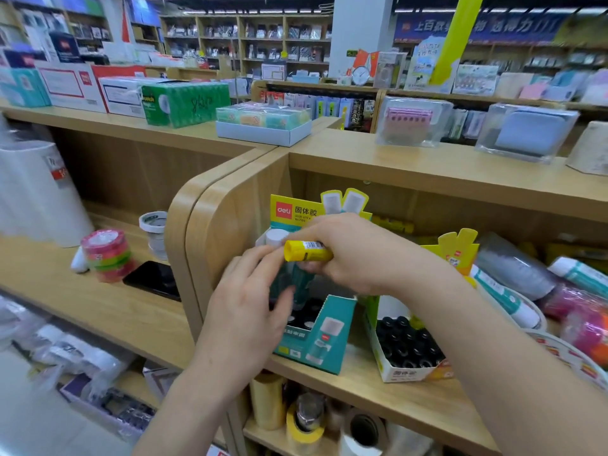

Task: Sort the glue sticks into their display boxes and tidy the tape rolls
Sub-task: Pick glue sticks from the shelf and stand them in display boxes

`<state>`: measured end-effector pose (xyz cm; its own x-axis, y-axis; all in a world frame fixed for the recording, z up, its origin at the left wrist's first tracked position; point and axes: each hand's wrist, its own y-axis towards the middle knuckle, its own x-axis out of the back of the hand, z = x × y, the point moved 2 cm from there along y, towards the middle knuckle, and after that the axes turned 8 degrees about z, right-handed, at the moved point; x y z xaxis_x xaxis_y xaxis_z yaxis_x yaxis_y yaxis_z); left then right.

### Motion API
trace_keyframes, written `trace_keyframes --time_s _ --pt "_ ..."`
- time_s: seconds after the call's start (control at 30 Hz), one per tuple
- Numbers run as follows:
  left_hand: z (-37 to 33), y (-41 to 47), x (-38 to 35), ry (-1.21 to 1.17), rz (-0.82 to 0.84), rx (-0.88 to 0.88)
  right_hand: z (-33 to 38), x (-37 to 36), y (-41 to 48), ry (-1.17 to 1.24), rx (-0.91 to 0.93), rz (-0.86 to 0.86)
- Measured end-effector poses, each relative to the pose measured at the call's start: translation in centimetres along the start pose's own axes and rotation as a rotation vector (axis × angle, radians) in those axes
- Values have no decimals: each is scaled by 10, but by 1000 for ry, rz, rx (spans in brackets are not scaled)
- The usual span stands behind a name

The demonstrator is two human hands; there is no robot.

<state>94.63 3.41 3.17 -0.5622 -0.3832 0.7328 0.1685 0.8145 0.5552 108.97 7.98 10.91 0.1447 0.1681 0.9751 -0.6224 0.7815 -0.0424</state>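
Right hand (355, 258): my fingers curl round the yellow glue stick (307, 251).
Left hand (246, 311): half-curled against the teal glue stick (291, 278); too blurred to tell whether I grip it.
Teal display box (316, 340): left end of the shelf (411, 399), at its front edge.

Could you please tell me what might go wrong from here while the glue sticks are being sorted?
1. The right hand pinches the yellow glue stick while it and the left hand crowd the teal glue sticks; it could slip.
2. It sits over the teal display box, so it might land there rather than in the yellow-topped display box beside it.
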Motion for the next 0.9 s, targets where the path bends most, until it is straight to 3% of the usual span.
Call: trace_keyframes --time_s 0.1,0.3,0.43,0.7,0.9 --pt "0 5 -1 59 1 -38 -3 4 -10 218 35 -66" --pt "-9 21 4 294 9 -137 -17 4 -17 366 27 -213" --pt "-11 29 8 359 23 -192 -25 3 -18 387 14 -253" --pt "-12 36 7 401 110 -106 -27 -1 -19 327 33 -225" --pt "-18 35 6 400 102 -61 -27 4 -39 790 107 -488"
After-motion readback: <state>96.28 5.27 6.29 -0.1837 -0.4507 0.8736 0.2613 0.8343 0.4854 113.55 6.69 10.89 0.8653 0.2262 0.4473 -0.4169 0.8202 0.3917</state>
